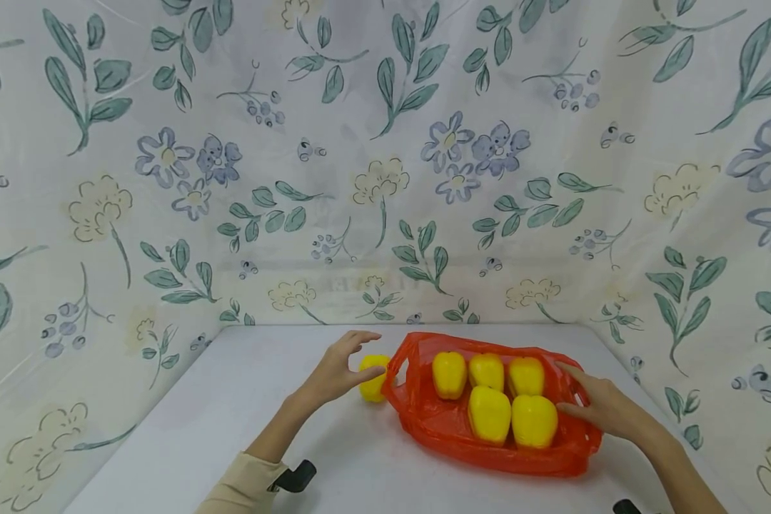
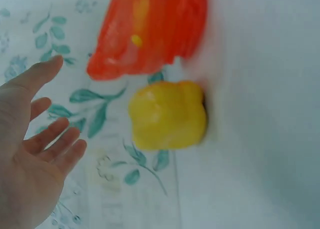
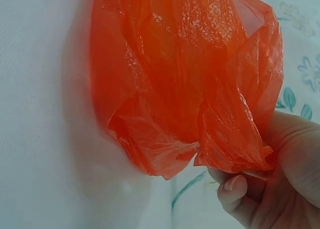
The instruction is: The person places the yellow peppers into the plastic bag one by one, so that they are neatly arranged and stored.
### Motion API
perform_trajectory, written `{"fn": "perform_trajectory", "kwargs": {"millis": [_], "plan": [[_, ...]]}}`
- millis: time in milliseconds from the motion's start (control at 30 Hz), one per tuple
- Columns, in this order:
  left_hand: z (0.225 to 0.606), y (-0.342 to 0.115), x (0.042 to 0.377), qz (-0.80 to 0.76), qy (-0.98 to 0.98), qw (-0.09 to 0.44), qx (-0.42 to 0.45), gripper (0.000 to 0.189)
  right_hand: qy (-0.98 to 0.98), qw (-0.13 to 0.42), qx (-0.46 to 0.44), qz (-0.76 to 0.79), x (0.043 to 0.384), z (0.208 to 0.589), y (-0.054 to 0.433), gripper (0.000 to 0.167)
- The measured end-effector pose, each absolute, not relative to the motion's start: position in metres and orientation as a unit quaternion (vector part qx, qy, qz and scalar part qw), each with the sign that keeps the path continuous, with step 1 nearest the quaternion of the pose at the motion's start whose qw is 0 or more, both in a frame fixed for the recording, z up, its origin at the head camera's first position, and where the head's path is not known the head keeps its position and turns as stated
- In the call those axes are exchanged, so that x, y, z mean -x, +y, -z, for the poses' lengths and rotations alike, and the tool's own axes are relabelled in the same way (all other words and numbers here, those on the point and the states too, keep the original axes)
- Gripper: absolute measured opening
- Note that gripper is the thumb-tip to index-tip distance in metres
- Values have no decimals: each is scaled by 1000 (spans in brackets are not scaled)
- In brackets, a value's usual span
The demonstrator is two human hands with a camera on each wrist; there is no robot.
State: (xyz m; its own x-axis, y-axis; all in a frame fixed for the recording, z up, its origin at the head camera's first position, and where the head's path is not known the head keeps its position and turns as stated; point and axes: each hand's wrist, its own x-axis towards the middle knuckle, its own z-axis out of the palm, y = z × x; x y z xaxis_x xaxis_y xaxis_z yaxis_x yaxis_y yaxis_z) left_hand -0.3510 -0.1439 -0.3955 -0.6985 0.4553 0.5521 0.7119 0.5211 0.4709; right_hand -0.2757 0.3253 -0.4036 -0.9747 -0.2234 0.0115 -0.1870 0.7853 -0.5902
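A red plastic bag (image 1: pixel 437 432) lies spread on the table with its mouth facing up. Inside it sit several yellow bell peppers (image 1: pixel 490 415). One more yellow bell pepper (image 2: pixel 167 116) stands on the table just off the bag's left end. My left hand (image 1: pixel 345 371) hovers beside that pepper, fingers spread and apart from it in the left wrist view. At the bag's right end, my right hand (image 1: pixel 607 408) grips the rim, the thin plastic bunched between thumb and fingers in the right wrist view.
The white table (image 1: pixel 186 421) stretches out around the bag. Behind it and along the sides hangs a floral curtain (image 1: pixel 334 214). A black wrist mount (image 1: pixel 297 476) sticks out from the left sleeve (image 1: pixel 244 485).
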Motion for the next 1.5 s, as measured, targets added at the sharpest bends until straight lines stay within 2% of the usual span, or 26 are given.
{"fn": "perform_trajectory", "kwargs": {"millis": [133, 400, 733, 1067, 1500], "plan": [[405, -156, 358, 360, -863, 158, 317, 61, 945, 27, 112, 307, 276, 404, 325, 86], [417, -169, 370, 338, -900, 32, 272, 88, 945, 28, 110, 308, 276, 405, 324, 86], [427, -172, 383, 366, -874, -64, 313, 94, 943, 29, 111, 313, 277, 404, 323, 86], [437, -170, 388, 340, -881, -59, 322, 84, 942, 33, 111, 316, 278, 405, 323, 87], [436, -163, 385, 316, -893, -32, 319, 83, 946, 34, 101, 306, 279, 405, 325, 90]]}}
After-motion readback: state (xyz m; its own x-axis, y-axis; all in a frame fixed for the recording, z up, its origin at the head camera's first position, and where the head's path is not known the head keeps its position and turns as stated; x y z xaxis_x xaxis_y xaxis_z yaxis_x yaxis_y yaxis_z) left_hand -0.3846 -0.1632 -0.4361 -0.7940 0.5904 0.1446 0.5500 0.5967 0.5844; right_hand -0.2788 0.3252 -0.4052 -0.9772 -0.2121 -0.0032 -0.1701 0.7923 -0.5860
